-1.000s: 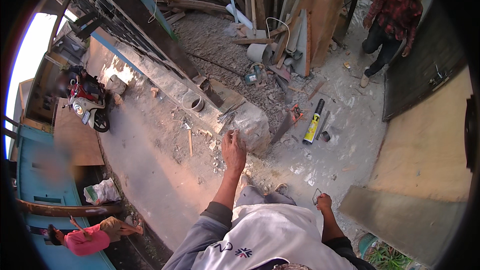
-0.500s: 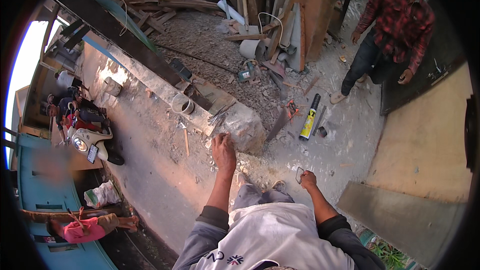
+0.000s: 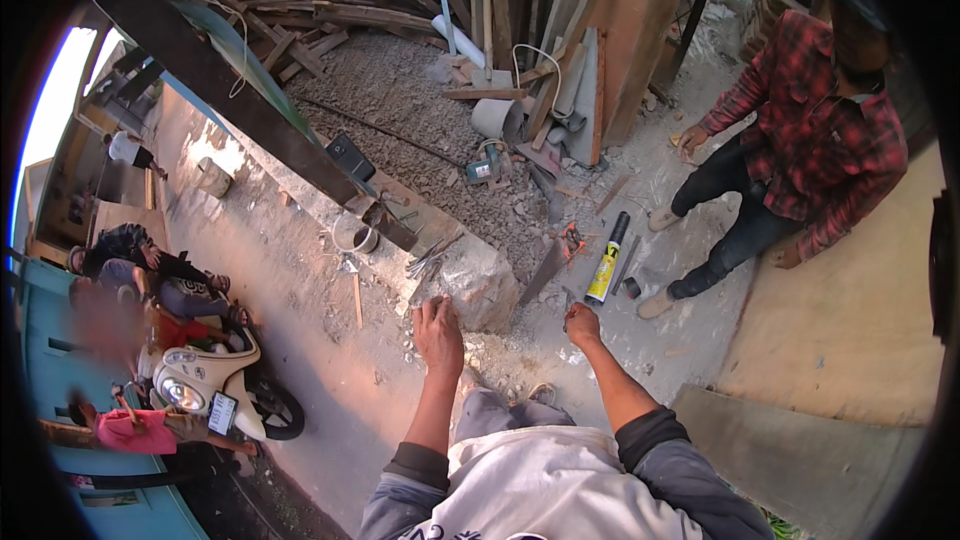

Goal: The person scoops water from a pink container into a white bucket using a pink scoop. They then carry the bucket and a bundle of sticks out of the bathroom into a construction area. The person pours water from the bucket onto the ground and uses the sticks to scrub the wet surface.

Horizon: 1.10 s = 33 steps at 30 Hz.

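Observation:
My left hand (image 3: 437,333) is at the near end of a rough concrete ledge (image 3: 482,285), its fingers curled and pressed together. Whatever it may hold is too small to make out. A bundle of thin metal rods (image 3: 432,256) lies on the ledge just beyond it. My right hand (image 3: 581,326) is closed on a small bent wire loop, mostly hidden by the fingers now. Ahead of that hand lie a handsaw blade (image 3: 541,274), an orange-handled tool (image 3: 572,241) and a yellow and black tube (image 3: 606,268).
A person in a red plaid shirt (image 3: 800,120) stands at the right. On the left, a scooter (image 3: 208,380) carries people along the lane. A bucket (image 3: 354,235) stands beside the ledge. Rubble (image 3: 390,90), a green power tool (image 3: 488,164) and planks (image 3: 350,12) lie beyond.
My right hand has moved forward and left with the wire loop, toward the tube. The left hand has shifted slightly. The scooter has come closer, and the plaid-shirted person has stepped nearer.

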### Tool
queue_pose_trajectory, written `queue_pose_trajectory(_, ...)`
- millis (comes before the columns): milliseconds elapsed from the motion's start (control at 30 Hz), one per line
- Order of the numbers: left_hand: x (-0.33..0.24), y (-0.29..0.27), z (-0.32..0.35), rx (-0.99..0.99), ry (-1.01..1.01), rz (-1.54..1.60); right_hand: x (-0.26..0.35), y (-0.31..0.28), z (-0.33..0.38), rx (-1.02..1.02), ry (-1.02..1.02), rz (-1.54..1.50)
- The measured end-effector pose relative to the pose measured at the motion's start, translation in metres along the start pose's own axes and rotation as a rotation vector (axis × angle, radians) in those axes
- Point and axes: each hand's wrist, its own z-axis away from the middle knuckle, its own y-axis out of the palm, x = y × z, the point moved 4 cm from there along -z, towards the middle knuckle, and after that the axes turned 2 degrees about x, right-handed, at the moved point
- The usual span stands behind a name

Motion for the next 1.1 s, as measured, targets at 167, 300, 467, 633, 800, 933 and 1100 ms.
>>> queue_pose_trajectory(167,0.004,0.003,0.001,-0.015,-0.003,-0.005,0.014,0.027,-0.005,0.294,0.017,0.172)
queue_pose_trajectory(300,0.004,0.000,0.000,0.004,0.010,-0.017,0.032,0.030,-0.032,0.601,0.111,0.131)
queue_pose_trajectory(467,0.003,-0.002,-0.001,0.025,0.009,-0.029,0.085,-0.088,-0.161,0.272,0.141,-0.517)
queue_pose_trajectory(633,-0.003,0.007,-0.002,0.014,0.056,-0.004,0.139,-0.365,-0.259,-0.588,-0.019,-1.396)
queue_pose_trajectory(800,-0.001,0.004,-0.002,0.015,0.030,-0.033,0.195,-0.300,-0.242,-0.377,-0.184,-1.344)
queue_pose_trajectory(933,0.006,0.008,-0.002,0.028,0.033,-0.027,0.142,-0.109,-0.176,0.035,0.014,-1.101)
queue_pose_trajectory(1100,0.005,0.006,-0.004,0.026,0.023,0.000,0.009,0.076,-0.011,0.594,0.367,-0.549)
